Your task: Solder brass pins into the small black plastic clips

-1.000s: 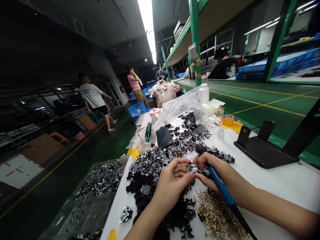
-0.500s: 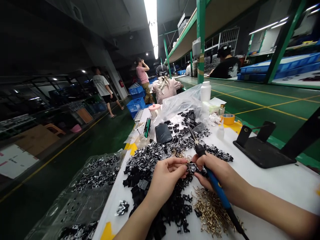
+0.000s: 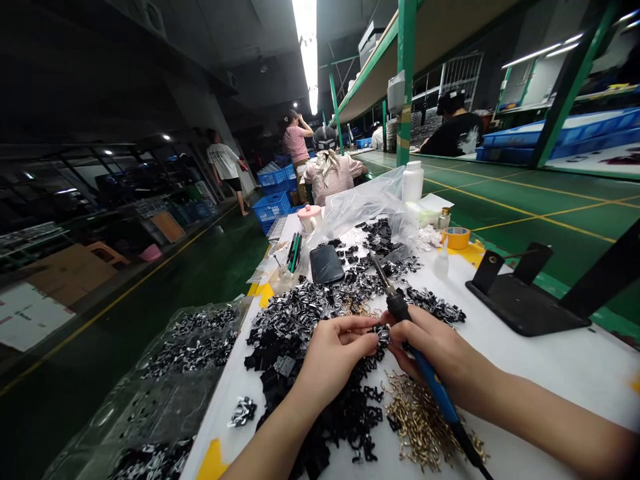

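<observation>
My left hand (image 3: 340,350) pinches a small metal and black part (image 3: 383,335) between thumb and fingertips, above the heaped parts. Against the other side of that part are the fingertips of my right hand (image 3: 435,347). The same hand grips a blue-handled soldering iron (image 3: 431,383), its tip pointing up and away over the pile. Small black and silver parts (image 3: 300,310) spread under and beyond my hands. A heap of gold-coloured pins (image 3: 425,420) lies below my right hand. The finer details of the held part are hidden by my fingers.
A black phone (image 3: 327,265) lies beyond the pile. At right are a black stand (image 3: 530,300), orange tape (image 3: 455,238) and a white bottle (image 3: 413,182). Plastic trays of parts (image 3: 190,353) sit at left. Several people are in the background, one walking along the left aisle.
My right fingers have drawn in closer around the small part, and the iron's tip has shifted slightly left. The walking person has moved farther down the aisle.
</observation>
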Available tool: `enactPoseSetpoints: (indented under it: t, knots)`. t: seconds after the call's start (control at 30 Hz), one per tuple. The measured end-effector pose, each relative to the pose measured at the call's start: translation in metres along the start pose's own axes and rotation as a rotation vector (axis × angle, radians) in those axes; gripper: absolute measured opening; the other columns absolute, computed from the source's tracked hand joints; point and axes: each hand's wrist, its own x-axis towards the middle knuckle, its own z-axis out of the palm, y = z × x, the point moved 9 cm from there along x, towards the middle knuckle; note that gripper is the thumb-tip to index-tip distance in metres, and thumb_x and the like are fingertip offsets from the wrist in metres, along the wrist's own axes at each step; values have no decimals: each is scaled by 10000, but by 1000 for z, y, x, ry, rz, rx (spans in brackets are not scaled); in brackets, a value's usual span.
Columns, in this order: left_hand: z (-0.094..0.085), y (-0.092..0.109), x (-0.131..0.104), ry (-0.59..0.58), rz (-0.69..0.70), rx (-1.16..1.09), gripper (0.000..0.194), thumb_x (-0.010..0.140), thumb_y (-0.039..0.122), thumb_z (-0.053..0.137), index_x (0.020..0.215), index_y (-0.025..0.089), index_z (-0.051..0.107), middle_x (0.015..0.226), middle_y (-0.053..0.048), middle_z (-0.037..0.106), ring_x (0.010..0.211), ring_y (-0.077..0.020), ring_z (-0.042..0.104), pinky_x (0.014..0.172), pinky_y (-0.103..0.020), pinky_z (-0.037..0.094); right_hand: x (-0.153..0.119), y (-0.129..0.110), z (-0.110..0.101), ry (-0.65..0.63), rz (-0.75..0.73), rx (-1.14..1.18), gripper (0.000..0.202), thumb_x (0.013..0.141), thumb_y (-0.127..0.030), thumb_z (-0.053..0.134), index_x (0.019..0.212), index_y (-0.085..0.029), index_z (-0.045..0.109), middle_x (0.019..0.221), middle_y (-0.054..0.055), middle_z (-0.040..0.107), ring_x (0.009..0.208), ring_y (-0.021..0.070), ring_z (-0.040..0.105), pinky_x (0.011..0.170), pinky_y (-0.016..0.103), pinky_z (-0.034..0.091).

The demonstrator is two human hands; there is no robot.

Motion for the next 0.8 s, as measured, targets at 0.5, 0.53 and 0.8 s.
enactPoseSetpoints:
  t: [0.5,0.53,0.8]
  knots:
    - [1,-5,1,-66,-45,-91,246,695,169,650,938,140,671,912,-88,681,793,-158,618,763,-304,488,-1,-4,-9,72,-24,118,179,787,-56,457,832,-224,418,793,26,483,830,198,537,696,336,443]
    - [1,-5,2,-62,-46,-90,239,693,169,652,929,139,673,904,-87,681,781,-156,617,748,-300,492,-1,-4,-10,73,-26,124,190,783,-49,461,833,-227,417,791,23,483,843,198,538,705,338,444]
    - [-1,-6,2,-56,-60,-105,228,715,171,645,939,146,682,851,-70,683,724,-124,606,730,-272,494,1,-9,-14,121,-84,121,199,779,-41,469,814,-230,416,849,36,555,863,190,544,719,334,445]
